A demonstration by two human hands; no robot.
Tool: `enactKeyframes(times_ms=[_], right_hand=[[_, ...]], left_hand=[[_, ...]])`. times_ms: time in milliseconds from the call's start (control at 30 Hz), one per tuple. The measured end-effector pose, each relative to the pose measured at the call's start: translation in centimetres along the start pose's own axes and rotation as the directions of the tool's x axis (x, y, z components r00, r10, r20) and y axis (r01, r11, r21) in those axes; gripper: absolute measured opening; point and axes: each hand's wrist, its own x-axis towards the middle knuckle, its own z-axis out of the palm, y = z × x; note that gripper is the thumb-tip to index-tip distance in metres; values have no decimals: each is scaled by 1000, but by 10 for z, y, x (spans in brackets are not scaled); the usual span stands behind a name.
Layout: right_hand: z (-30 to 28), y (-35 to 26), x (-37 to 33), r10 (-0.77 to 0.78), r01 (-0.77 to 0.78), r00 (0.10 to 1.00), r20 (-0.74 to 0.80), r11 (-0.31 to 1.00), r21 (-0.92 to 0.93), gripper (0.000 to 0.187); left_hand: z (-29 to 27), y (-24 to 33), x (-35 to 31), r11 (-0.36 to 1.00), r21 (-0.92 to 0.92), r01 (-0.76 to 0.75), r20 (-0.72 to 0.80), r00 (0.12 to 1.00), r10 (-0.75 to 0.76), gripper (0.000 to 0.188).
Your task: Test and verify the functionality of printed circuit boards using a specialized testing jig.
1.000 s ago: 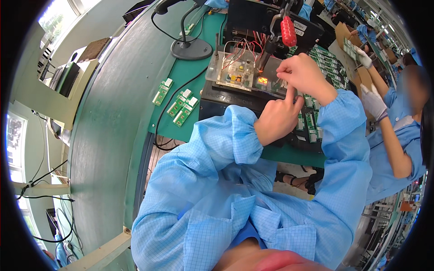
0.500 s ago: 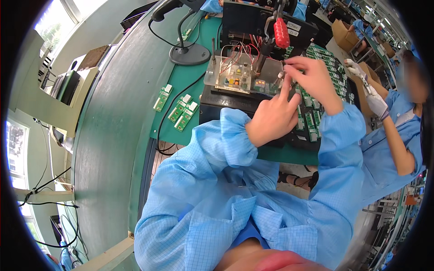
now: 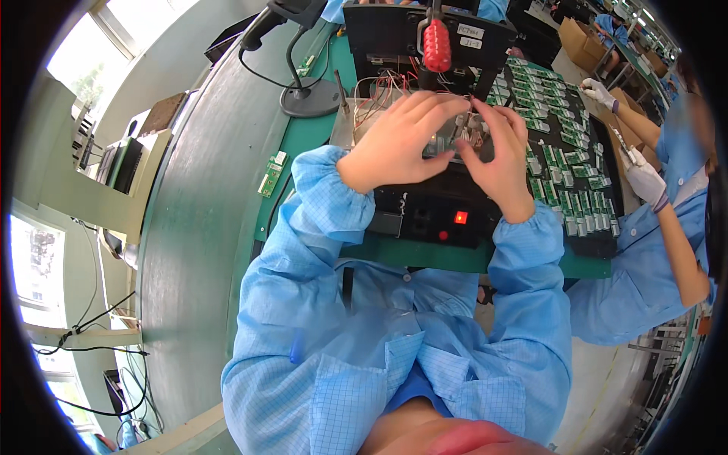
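Test fixture [image 3: 425, 208]: on the table in front of the person, under both hands; I now see its black front and lit red switch [image 3: 461, 218], which the left arm and hand covered half a second ago.
Left hand [image 3: 402, 144]: up over the top at the left, where earlier its forefinger stretched toward the right fingers; fingers arched, thumb well off the forefinger, nothing visibly clasped.
Right hand [image 3: 500, 155]: no longer pinched together as before, now curved along the fixture's right side, thumb and fingers apart.
Pale wires [image 3: 474, 130]: on the top, framed between the two thumbs and forefingers; from my end I cannot tell whether any tip touches them.
Red handle [image 3: 437, 47]: hanging just beyond the fingertips.
Green mat [image 3: 455, 256]: beneath the fixture and along its near side.
Circuit boards [image 3: 576, 203]: in rows on a black tray to the right.
Scanner stand [image 3: 309, 97]: beyond the left hand, a dark scanner [image 3: 265, 30] above it.
Co-worker [image 3: 622, 258]: at the right, in blue, wearing white gloves.
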Motion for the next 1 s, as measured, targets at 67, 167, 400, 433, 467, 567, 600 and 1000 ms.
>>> enactKeyframes(times_ms=[67, 167, 400, 433, 467, 567, 600, 1000], right_hand=[[6, -3, -7, -31, 31, 999, -21, 999, -28, 72], [6, -6, -13, -45, 43, 998, -33, 997, -61, 73], [7, -1, -24, -7, 6, 1000, -27, 1000, -2, 78], [7, -1, -24, -5, 5, 1000, -26, 1000, -3, 78], [9, -3, -24, -2, 3, 998, -65, 1000, 19, 78], [6, -7, -23, -1, 0, 998, -55, 1000, -8, 80], [4, -8, -23, -1, 0, 1000, -10, 998, -66, 80], [14, -8, -27, 4, -1, 1000, 10, 968, -252, 86]], left_hand=[[5, -2, -6, 992, -125, -20, 22, 999, 23, 73], [13, -8, -10, 984, -174, 33, 59, 998, -23, 84], [18, -12, -12, 967, -227, 116, 148, 985, -84, 97], [18, -12, -10, 966, -229, 117, 149, 985, -84, 97], [17, -12, -10, 967, -227, 120, 146, 985, -88, 98], [17, -13, -13, 970, -214, 113, 138, 987, -85, 99], [17, -14, -13, 973, -208, 96, 133, 989, -69, 100], [18, -17, -15, 965, -242, 98, 146, 987, -64, 102]])
